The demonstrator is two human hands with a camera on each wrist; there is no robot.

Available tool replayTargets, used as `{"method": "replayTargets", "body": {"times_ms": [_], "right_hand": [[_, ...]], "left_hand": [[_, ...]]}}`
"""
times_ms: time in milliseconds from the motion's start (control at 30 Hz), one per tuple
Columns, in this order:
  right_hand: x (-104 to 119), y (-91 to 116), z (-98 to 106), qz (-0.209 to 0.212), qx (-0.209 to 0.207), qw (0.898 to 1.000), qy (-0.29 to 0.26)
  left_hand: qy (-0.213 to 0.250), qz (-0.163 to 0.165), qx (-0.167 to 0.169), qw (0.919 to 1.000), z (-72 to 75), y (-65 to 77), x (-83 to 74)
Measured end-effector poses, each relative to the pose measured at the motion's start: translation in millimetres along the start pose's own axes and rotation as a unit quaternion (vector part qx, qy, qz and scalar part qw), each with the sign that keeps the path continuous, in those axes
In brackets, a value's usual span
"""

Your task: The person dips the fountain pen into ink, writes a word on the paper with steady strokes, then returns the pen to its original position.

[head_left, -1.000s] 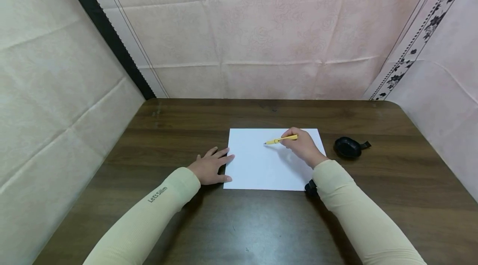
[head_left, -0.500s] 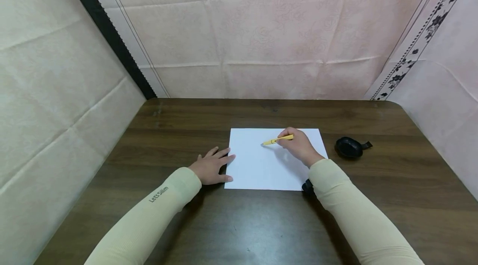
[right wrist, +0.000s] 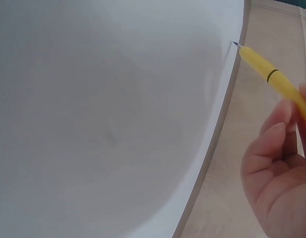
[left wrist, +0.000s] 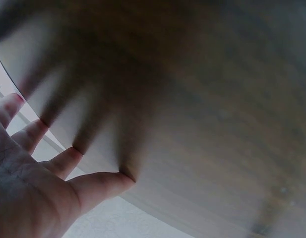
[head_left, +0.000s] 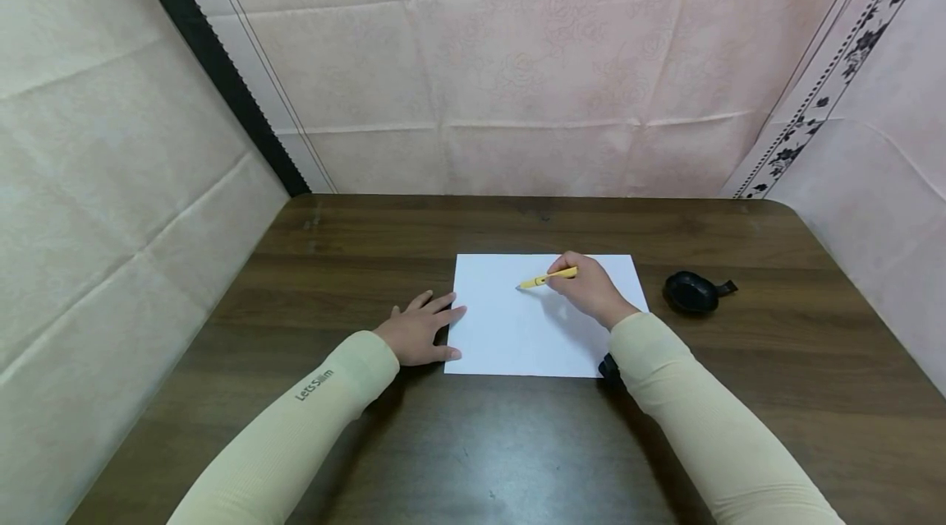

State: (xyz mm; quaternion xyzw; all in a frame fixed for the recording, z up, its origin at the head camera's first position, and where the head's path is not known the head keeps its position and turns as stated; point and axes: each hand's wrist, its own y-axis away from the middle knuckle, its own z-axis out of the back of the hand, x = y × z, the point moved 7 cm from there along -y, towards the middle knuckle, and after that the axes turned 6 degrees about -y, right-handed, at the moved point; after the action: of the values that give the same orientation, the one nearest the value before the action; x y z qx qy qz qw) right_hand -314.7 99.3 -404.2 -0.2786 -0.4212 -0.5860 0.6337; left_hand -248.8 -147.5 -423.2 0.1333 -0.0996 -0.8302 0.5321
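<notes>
A sheet of white paper (head_left: 502,336) lies on the brown wooden table. My right hand (head_left: 588,288) pinches a yellow pen (head_left: 548,278) between thumb and fingers, over the upper middle of the sheet. The pen slants down to the left, its tip right at the paper in the head view. The right wrist view shows the pen's dark ring and pointed tip close up, with the other fingers of the right hand (right wrist: 281,178) curled in below. My left hand (head_left: 415,334) rests with spread fingers at the left edge of the sheet, several fingertips reaching onto it.
To the right of the paper sits a small black pan-shaped thing (head_left: 691,292) with a short handle. Pale patterned cloth (head_left: 517,81) hangs behind the far table edge and along both sides. A dark device on the right wrist (head_left: 609,366) overlaps the paper's near right corner.
My right hand and the yellow pen have shifted slightly to the left, the tip sliding a little left and down the sheet. The left hand stays in place on the paper's edge.
</notes>
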Motion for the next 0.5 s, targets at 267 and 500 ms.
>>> {"method": "replayTargets", "body": {"times_ms": [267, 500], "right_hand": [[4.7, -0.3, -1.1, 0.016, 0.002, 1.000, 0.013], [5.4, 0.4, -0.4, 0.012, 0.004, 1.000, 0.022]], "left_hand": [[0.000, 0.002, 0.002, 1.0000, -0.1, 0.9, 0.1], [0.004, 0.004, 0.004, 1.0000, 1.4, 1.7, -1.2]]}}
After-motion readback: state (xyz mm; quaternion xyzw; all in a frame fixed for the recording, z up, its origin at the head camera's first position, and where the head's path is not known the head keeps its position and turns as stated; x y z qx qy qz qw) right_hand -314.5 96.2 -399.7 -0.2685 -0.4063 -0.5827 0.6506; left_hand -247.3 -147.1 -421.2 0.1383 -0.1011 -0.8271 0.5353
